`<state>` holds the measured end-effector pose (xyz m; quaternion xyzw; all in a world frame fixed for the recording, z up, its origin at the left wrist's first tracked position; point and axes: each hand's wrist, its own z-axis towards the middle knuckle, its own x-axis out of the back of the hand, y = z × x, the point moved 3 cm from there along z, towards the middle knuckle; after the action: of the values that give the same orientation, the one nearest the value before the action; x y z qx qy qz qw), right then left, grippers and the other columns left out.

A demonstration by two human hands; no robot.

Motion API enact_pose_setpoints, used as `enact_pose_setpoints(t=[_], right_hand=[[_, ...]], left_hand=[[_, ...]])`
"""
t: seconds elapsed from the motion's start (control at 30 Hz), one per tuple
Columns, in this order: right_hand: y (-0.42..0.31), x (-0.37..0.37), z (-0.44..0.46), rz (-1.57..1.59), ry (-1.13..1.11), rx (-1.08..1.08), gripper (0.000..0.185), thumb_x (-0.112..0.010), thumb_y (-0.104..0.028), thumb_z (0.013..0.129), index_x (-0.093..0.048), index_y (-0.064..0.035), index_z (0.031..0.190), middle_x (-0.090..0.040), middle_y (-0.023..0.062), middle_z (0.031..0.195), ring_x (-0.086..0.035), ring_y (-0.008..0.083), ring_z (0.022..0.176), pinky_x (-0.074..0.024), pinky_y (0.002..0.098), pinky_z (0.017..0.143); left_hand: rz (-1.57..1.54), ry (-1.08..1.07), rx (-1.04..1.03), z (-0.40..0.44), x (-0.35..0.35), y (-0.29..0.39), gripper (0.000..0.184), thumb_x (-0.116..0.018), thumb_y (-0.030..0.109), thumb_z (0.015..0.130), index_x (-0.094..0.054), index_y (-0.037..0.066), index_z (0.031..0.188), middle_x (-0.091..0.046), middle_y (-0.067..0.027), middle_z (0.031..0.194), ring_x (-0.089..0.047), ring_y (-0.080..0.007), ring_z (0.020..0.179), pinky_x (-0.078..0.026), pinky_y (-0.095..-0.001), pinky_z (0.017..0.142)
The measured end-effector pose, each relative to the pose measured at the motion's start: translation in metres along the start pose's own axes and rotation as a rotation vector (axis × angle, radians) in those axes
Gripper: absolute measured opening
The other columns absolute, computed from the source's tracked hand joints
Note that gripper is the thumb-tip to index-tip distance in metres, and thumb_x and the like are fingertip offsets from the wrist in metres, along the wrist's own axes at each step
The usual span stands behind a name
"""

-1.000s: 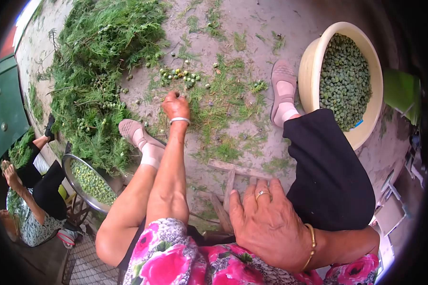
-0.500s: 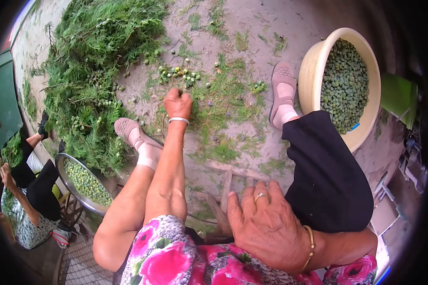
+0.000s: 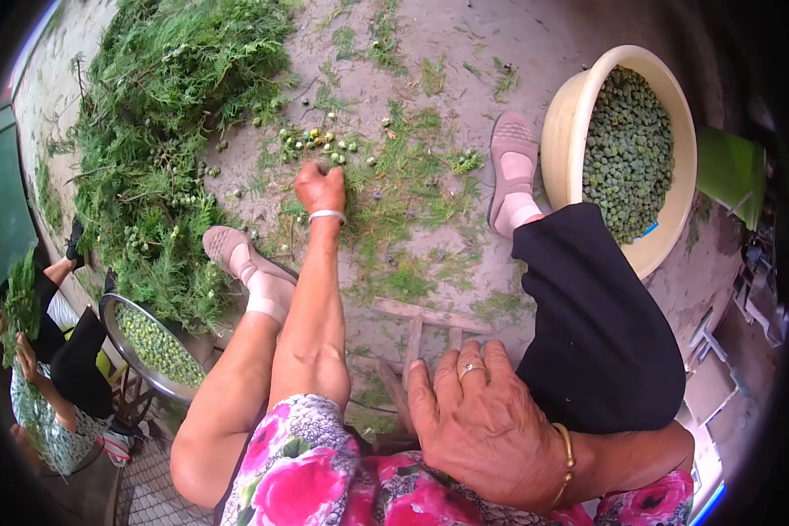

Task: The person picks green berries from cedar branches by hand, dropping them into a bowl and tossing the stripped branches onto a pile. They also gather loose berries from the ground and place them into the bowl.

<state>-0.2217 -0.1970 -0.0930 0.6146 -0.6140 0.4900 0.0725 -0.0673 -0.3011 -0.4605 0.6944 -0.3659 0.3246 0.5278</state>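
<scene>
Has edged the left hand point(image 3: 319, 188), curled, any hold hidden, nearer loose conifer cones point(image 3: 315, 137); rests the right hand point(image 3: 491, 419) half-spread, holding nothing visible. Could scatter cones by sweeping too roughly.

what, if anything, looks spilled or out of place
Small round green cones lie loose on the grey floor near the left hand; odd, since similar ones sit in the round cream tub and shiny silver basin. Spilling isn't certain.
</scene>
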Motion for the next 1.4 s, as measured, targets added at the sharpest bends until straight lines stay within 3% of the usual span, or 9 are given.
enact_pose_setpoints(t=[0.13,0.4,0.57,0.7,0.9,1.0,1.1,1.3,1.4], right_hand=[[-0.001,0.001,-0.001,-0.022,-0.01,0.014,0.038,-0.054,-0.015,0.078,-0.06,0.0098,0.106,-0.061,0.0284,0.089,-0.06,0.0393,0.087,-0.0456,0.0507,0.082],[-0.004,0.001,-0.001,-0.025,0.017,-0.006,0.038,-0.053,-0.014,0.079,-0.058,0.0101,0.108,-0.06,0.0286,0.089,-0.06,0.0405,0.088,-0.0443,0.0517,0.083],[-0.001,0.0,-0.003,-0.022,0.019,-0.027,0.038,-0.053,-0.014,0.079,-0.057,0.0101,0.108,-0.06,0.0285,0.089,-0.059,0.0411,0.089,-0.043,0.0526,0.085],[0.008,0.014,0.005,0.055,0.154,-0.073,0.039,-0.053,-0.008,0.08,-0.054,0.0106,0.114,-0.058,0.0317,0.099,-0.061,0.0389,0.088,-0.0496,0.0449,0.075],[0.035,0.037,0.0,0.076,0.429,-0.298,0.042,-0.057,0.0,0.078,-0.05,0.0109,0.117,-0.058,0.0288,0.101,-0.063,0.0374,0.077,-0.0511,0.0375,0.064],[0.042,0.035,-0.006,0.053,0.242,-0.42,0.025,-0.057,-0.001,0.078,-0.054,0.0053,0.102,-0.059,0.0194,0.083,-0.06,0.0342,0.068,-0.0476,0.0402,0.06],[0.046,0.039,-0.01,-0.084,0.318,-0.365,0.012,-0.063,-0.009,0.071,-0.052,-0.0032,0.072,-0.056,0.0096,0.061,-0.061,0.0232,0.057,-0.0451,0.0334,0.044],[0.029,0.033,-0.009,0.139,0.165,-0.129,0.009,-0.06,-0.009,0.066,-0.052,-0.0031,0.067,-0.056,0.0105,0.06,-0.062,0.0248,0.059,-0.0456,0.0358,0.045],[0.019,0.027,-0.005,0.151,0.21,-0.135,0.009,-0.058,-0.008,0.067,-0.049,-0.0062,0.066,-0.052,0.0093,0.06,-0.057,0.0222,0.055,-0.0428,0.0366,0.046]], left_hand=[[-0.868,-0.349,0.456,-0.024,0.027,-0.017,0.007,-0.064,0.0,0.074,-0.058,0.001,0.077,-0.059,-0.0056,0.067,-0.055,-0.0144,0.054,-0.045,-0.0225,0.047],[-1.751,-0.603,0.663,-0.064,0.054,-0.01,0.017,-0.059,0.002,0.081,-0.056,0.003,0.097,-0.06,-0.0159,0.092,-0.057,-0.0235,0.077,-0.05,-0.0336,0.066],[-1.626,-0.496,0.617,-0.043,0.037,-0.003,0.011,-0.057,0.005,0.087,-0.056,0.0,0.096,-0.061,-0.0154,0.089,-0.057,-0.0216,0.074,-0.049,-0.0298,0.059],[-1.445,-0.782,0.494,-0.047,0.066,0.051,0.011,-0.06,0.005,0.084,-0.058,-0.003,0.091,-0.063,-0.0149,0.081,-0.058,-0.018,0.063,-0.047,-0.0253,0.054],[-1.332,-1.269,-0.305,-0.102,0.14,0.164,0.018,-0.068,0.001,0.074,-0.061,-0.007,0.089,-0.063,-0.0084,0.067,-0.057,-0.0109,0.051,-0.044,-0.022,0.043],[-1.465,-1.275,0.218,-0.117,0.155,0.189,0.017,-0.066,-0.002,0.076,-0.06,-0.007,0.091,-0.062,-0.0077,0.068,-0.056,-0.0106,0.051,-0.044,-0.0216,0.044],[-1.56,-1.161,0.244,-0.119,0.16,0.2,0.017,-0.064,-0.004,0.078,-0.059,-0.008,0.094,-0.063,-0.0091,0.072,-0.056,-0.0107,0.052,-0.044,-0.0218,0.044],[-1.826,-1.1,0.402,-0.11,0.12,0.173,0.021,-0.062,-0.002,0.076,-0.059,-0.008,0.096,-0.064,-0.0172,0.083,-0.062,-0.0176,0.064,-0.052,-0.0253,0.051],[-1.524,-0.675,0.375,-0.081,0.074,0.114,0.025,-0.057,-0.006,0.078,-0.058,-0.01,0.102,-0.064,-0.0183,0.084,-0.064,-0.0199,0.067,-0.057,-0.0292,0.054]])
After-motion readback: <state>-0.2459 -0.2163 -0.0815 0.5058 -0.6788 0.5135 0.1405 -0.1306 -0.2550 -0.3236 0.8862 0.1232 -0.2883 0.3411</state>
